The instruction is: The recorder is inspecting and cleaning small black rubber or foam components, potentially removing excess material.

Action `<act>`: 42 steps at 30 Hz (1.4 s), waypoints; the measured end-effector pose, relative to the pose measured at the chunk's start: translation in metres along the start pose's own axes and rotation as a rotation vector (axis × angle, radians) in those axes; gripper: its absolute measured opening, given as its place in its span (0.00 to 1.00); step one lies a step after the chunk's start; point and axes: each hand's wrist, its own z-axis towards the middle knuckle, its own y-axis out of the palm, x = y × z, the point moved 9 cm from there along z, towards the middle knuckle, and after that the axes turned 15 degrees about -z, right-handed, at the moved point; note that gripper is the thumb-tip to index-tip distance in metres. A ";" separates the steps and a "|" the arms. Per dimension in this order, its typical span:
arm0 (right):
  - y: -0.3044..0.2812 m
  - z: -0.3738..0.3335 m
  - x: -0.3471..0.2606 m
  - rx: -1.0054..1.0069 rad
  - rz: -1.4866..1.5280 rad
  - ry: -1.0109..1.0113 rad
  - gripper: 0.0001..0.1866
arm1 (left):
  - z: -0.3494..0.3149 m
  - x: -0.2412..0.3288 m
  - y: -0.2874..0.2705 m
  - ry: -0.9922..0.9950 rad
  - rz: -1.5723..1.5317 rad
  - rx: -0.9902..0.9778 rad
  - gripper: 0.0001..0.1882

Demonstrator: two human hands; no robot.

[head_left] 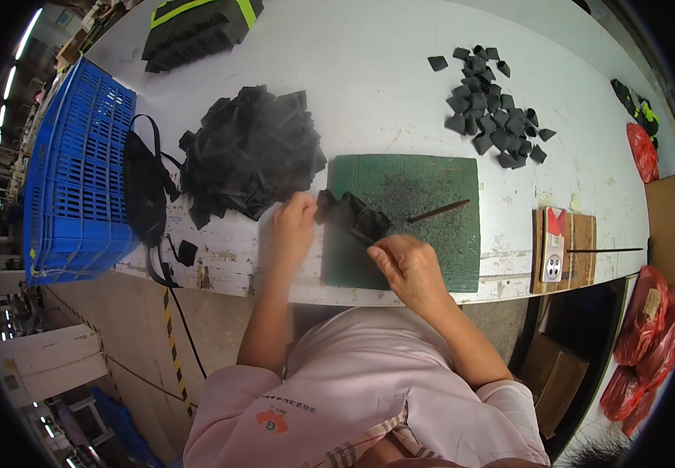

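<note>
Several small black folded pieces [359, 217], fabric-like, lie in a row across the left part of a green cutting mat [450, 269]. At their lower right end, my right hand [411, 269] is closed, thumb and fingertips pinching the edge of one black piece. My left hand [295, 222] is closed with curled fingers beside the row's left end; what it holds, if anything, is hidden. A thin brown stick-like tool [440, 210] rests on the mat among scattered black crumbs [411, 191].
Left of the mat rises a big heap of black pieces [252, 148], beside a black bag with straps [146, 187] and a blue crate [80, 171]. Small black folded pieces [493, 109] lie back right. A wooden board [583, 269] carries a power strip [553, 253]. Strapped black stack [201, 31] stands at back.
</note>
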 end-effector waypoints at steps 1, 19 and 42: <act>-0.006 0.001 -0.005 0.083 -0.105 -0.027 0.10 | 0.000 0.010 0.003 -0.068 -0.148 -0.117 0.02; 0.023 -0.020 0.053 0.005 1.378 0.628 0.07 | -0.049 0.095 0.075 -0.481 -1.203 -0.167 0.06; -0.057 -0.031 0.002 0.537 -0.219 -0.207 0.14 | -0.044 0.089 0.080 -0.232 -0.657 -0.200 0.05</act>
